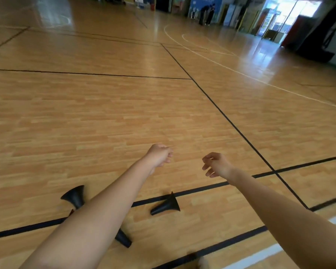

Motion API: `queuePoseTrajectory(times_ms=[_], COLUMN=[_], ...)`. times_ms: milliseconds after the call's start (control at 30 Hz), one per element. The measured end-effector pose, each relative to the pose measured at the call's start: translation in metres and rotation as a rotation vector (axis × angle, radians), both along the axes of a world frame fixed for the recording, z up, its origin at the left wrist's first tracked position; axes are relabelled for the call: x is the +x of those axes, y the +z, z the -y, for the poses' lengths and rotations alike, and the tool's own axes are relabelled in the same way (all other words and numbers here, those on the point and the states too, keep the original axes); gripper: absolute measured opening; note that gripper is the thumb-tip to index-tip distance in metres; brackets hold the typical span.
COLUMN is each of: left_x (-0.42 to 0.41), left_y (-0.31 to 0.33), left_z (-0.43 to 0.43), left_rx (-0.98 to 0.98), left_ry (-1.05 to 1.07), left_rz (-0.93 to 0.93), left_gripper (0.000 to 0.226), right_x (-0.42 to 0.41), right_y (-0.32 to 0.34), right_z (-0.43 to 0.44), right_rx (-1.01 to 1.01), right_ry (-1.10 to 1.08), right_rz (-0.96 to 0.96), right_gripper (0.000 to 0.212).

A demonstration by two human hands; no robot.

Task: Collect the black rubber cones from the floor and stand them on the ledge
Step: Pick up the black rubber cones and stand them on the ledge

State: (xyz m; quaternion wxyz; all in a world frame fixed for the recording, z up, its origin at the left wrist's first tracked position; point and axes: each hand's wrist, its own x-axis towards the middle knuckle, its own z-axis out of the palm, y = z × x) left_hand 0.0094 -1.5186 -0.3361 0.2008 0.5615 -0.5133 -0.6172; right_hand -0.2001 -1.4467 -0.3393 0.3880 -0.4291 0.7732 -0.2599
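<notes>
Three black cones (166,205) lay toppled on the floor (105,113); left hand (160,155) and right hand (216,165) hung loosely curled, empty; stooping to grasp one seemed next.

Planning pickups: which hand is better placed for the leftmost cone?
Left, probably. The cone lies outside the left forearm; the left hand is empty, and the right hand would have to cross that arm.
</notes>
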Motion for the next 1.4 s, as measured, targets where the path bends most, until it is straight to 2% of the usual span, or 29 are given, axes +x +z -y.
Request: queuePoseTrajectory(times_ms=[267, 400, 667, 833, 933, 1167, 1267, 1400], left_x=[0.004, -0.007, -0.054, -0.123, -0.151, -0.186, -0.185, -0.182], left_y=[-0.008, -0.02, -0.047, -0.074, -0.09, -0.153, -0.184, -0.242], left_z=[0.022, 0.032, 0.067, 0.112, 0.127, 0.163, 0.172, 0.183], left_rx=[0.002, 0.023, 0.096, 0.185, 0.223, 0.451, 0.502, 0.511], left_ry=[0.03, 0.041, 0.049, 0.159, 0.21, 0.349, 0.409, 0.421], left_rz=[-0.022, -0.004, 0.005, 0.038, 0.042, 0.062, 0.057, 0.204], left_gripper=[0.02, 0.024, 0.033, 0.03, 0.03, 0.024, 0.024, 0.018], right_x=[0.0, -0.006, -0.054, -0.113, -0.133, -0.192, -0.199, -0.206], right_y=[-0.001, -0.009, -0.05, -0.106, -0.133, -0.2, -0.227, -0.276], right_z=[0.029, 0.048, 0.101, 0.149, 0.162, 0.221, 0.232, 0.224], right_rx=[0.001, 0.022, 0.098, 0.178, 0.226, 0.296, 0.292, 0.324], right_ry=[0.036, 0.101, 0.107, 0.028, 0.038, 0.186, 0.182, 0.056], right_rz=[-0.03, -0.038, 0.102, 0.264, 0.275, 0.025, 0.033, 0.126], right_gripper=[0.021, 0.02, 0.019, 0.02, 0.018, 0.011, 0.018, 0.025])
